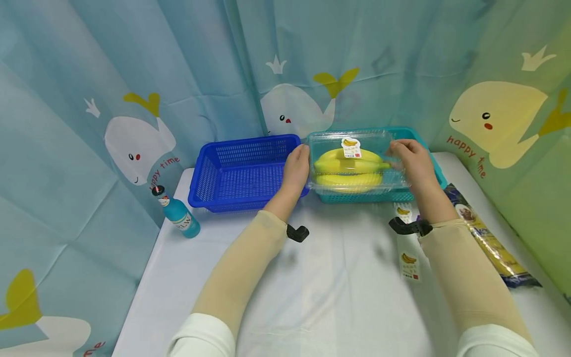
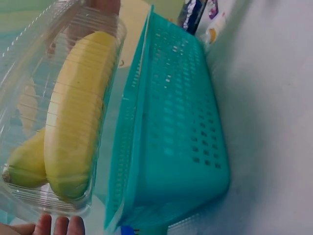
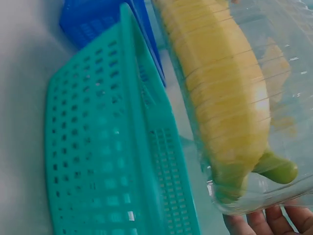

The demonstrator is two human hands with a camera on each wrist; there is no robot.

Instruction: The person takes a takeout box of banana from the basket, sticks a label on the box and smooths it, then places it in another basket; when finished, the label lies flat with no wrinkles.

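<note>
Two bananas (image 1: 348,182) lie inside a clear plastic box (image 1: 392,144) with a banana label (image 1: 351,148) on its lid. The box is held over the teal basket (image 1: 366,198), level with its rim in the head view and apart from its wall in both wrist views. My left hand (image 1: 296,163) grips the box's left end, fingertips (image 2: 61,224) at the lower edge. At the opposite end my right hand (image 1: 412,161) holds it, its fingers (image 3: 276,220) under the corner.
A blue basket (image 1: 245,173) stands just left of the teal one. Further left is a blue bottle (image 1: 180,215). On the right lie a strip of banana labels (image 1: 409,265) and a long packet (image 1: 495,243). A whale-print curtain (image 1: 214,64) hangs behind the table.
</note>
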